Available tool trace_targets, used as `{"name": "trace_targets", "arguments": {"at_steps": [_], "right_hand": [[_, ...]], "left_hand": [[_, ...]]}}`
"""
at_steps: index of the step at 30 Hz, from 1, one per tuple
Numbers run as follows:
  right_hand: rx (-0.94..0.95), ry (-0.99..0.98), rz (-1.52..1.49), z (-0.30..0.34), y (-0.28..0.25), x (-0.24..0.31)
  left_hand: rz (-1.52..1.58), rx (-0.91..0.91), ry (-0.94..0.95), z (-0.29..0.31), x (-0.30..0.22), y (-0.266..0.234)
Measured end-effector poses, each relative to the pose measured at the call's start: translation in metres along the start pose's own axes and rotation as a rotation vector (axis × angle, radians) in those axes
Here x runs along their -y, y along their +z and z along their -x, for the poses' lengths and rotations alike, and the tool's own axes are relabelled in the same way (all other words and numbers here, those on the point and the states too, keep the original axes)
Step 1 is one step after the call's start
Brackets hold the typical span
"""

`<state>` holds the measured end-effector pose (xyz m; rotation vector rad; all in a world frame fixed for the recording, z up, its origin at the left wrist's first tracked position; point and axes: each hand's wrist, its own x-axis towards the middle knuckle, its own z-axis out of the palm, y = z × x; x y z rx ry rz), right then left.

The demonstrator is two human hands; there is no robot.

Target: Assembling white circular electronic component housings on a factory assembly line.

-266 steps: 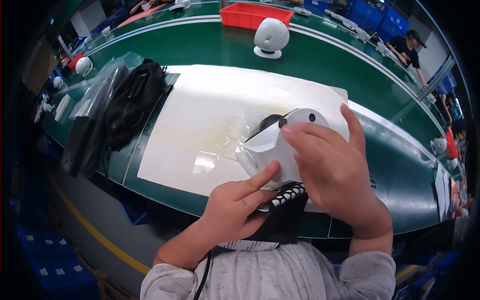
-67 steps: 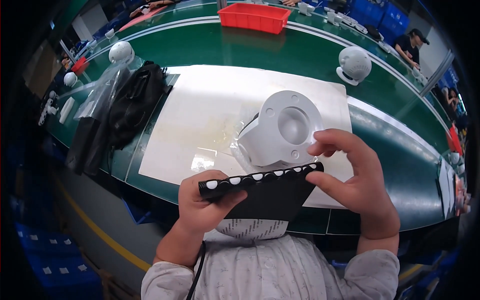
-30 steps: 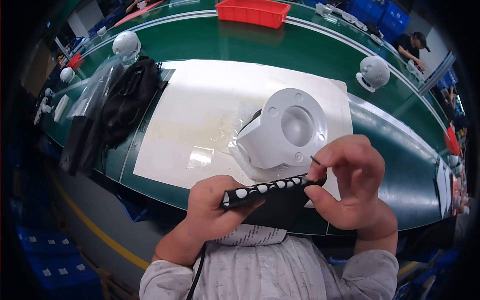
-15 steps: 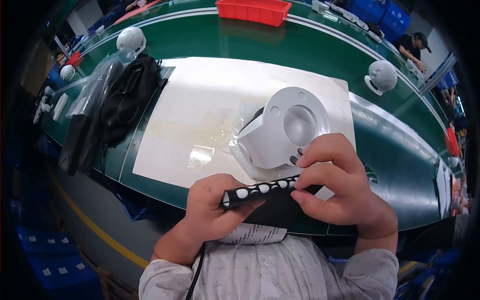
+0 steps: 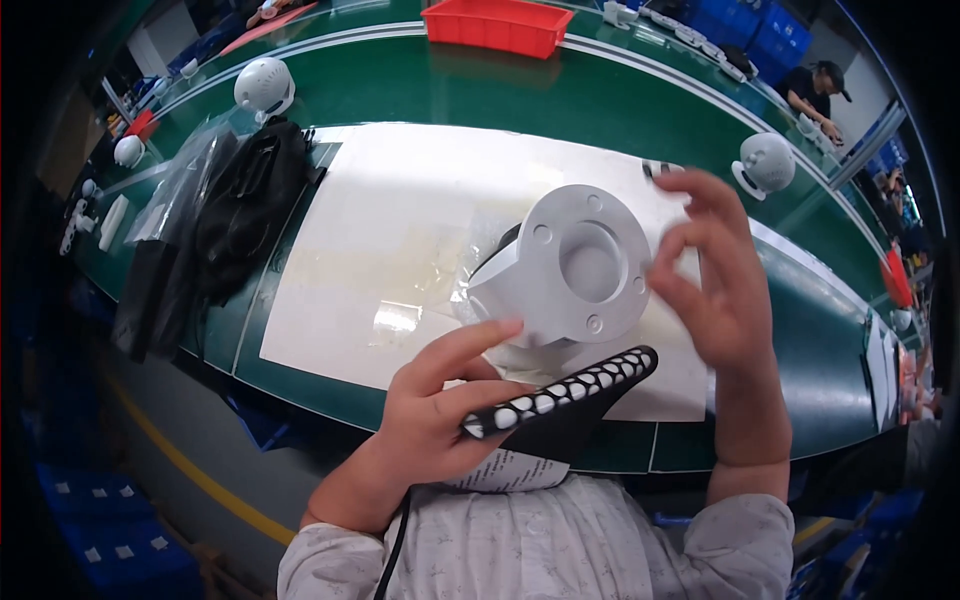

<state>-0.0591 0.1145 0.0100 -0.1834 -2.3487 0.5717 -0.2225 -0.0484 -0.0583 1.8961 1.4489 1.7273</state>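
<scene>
My left hand (image 5: 440, 415) is closed on a curved black sheet (image 5: 565, 392) with rows of white round spots along its visible edge; its index finger is stretched toward the white housing. This white plastic housing (image 5: 530, 300) lies on the board, its round flanged base facing up with a hollow middle and small round recesses. To its right, my right hand (image 5: 705, 260) is raised and blurred, thumb and fingers curled together. Small black pads (image 5: 656, 168) show at its index fingertip; whatever sits between thumb and middle finger is hidden. Clear bubble wrap (image 5: 462, 290) lies under the housing.
A white board (image 5: 350, 230) covers part of the green table. Left of it lie a black pouch (image 5: 250, 215) and plastic-wrapped black pieces (image 5: 165, 270). White round devices (image 5: 265, 85) (image 5: 765, 163) and a red bin (image 5: 497, 25) stand farther back. A person (image 5: 815, 95) works at far right.
My right hand has moved up and right, away from the black sheet, with the small black pads at its fingertip. My left index finger has stretched out toward the housing.
</scene>
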Motion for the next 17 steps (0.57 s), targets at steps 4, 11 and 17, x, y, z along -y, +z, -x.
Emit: {"name": "trace_targets", "arguments": {"at_steps": [4,11,17], "right_hand": [[-0.046,0.196,-0.186,-0.024,0.014,-0.028],[0.126,0.308,-0.339,-0.039,0.028,-0.026],[0.108,0.077,0.172,-0.041,0.035,-0.016]], "left_hand": [[-0.12,0.109,0.093,0.003,0.022,0.004],[-0.195,0.056,0.121,0.013,0.032,-0.003],[-0.199,0.051,0.181,0.014,0.042,-0.017]]}}
